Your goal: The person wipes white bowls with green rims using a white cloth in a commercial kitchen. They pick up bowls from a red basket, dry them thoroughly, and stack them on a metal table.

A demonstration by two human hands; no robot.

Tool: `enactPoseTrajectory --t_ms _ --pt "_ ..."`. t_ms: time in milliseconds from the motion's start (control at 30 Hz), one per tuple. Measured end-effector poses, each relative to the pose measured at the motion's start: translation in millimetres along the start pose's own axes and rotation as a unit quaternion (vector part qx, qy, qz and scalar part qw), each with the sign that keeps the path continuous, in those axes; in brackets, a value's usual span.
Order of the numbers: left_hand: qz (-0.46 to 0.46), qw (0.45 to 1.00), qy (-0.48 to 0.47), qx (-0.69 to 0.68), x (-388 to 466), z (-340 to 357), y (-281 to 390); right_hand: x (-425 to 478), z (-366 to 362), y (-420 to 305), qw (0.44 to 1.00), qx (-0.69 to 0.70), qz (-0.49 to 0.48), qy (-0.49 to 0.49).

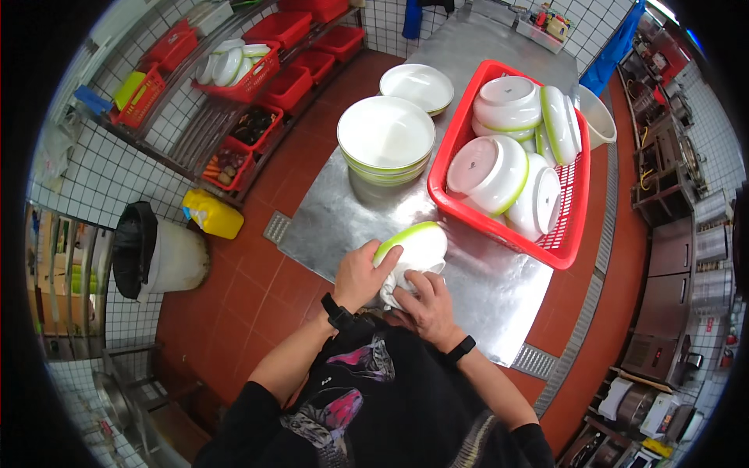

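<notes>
My left hand [366, 272] grips the green-edged rim of a white bowl [424, 243], which is tilted on its side above the near part of the steel table. In my right hand [427, 304] is a bunched white cloth [393, 285], pressed against the bowl's lower side. Beyond the bowl stands a stack of white bowls [386, 131] with green edges, facing up. Farther back are more white bowls [416, 88]. To the right, a red plastic basket [497, 225] holds several similar bowls [488, 169], some upside down and some on edge.
Under all this is a stainless steel table [316, 216]. A white bucket [597, 117] stands right of the basket. Left are a metal rack [193, 131] with red baskets, a yellow plastic jug [213, 213] and a lined bin [175, 254] on the tiled floor. Kitchen equipment [667, 275] lines the right wall.
</notes>
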State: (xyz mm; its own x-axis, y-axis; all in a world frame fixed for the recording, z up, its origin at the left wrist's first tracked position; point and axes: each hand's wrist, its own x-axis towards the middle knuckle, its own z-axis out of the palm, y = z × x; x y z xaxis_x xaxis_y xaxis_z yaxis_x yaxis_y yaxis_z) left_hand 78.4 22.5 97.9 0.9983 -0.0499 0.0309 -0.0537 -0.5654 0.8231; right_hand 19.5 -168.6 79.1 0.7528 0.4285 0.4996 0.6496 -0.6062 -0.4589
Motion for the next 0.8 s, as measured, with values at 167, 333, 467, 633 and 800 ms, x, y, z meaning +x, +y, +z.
enactPoseTrajectory --t_ms 167,333,467,633,800 --pt "0.004 0.999 0.033 0.002 -6.0 1.0 -5.6 8.6 1.3 20.9 0.995 0.003 0.062 0.077" --pt "0.003 0.999 0.047 0.026 -15.9 -3.9 -7.6 -4.4 22.6 59.1 0.926 0.129 0.313 0.166" --pt "-0.003 0.998 0.058 0.009 -15.7 -2.5 -3.8 -26.2 40.3 91.1 0.872 0.198 0.416 0.164" --pt "-0.014 0.998 0.053 0.009 -17.8 -3.0 -8.8 -22.5 35.2 67.4 0.907 0.154 0.354 0.17" --pt "0.0 0.998 0.061 0.004 -16.0 1.4 -4.7 1.6 1.9 20.7 0.99 0.045 0.111 0.072"
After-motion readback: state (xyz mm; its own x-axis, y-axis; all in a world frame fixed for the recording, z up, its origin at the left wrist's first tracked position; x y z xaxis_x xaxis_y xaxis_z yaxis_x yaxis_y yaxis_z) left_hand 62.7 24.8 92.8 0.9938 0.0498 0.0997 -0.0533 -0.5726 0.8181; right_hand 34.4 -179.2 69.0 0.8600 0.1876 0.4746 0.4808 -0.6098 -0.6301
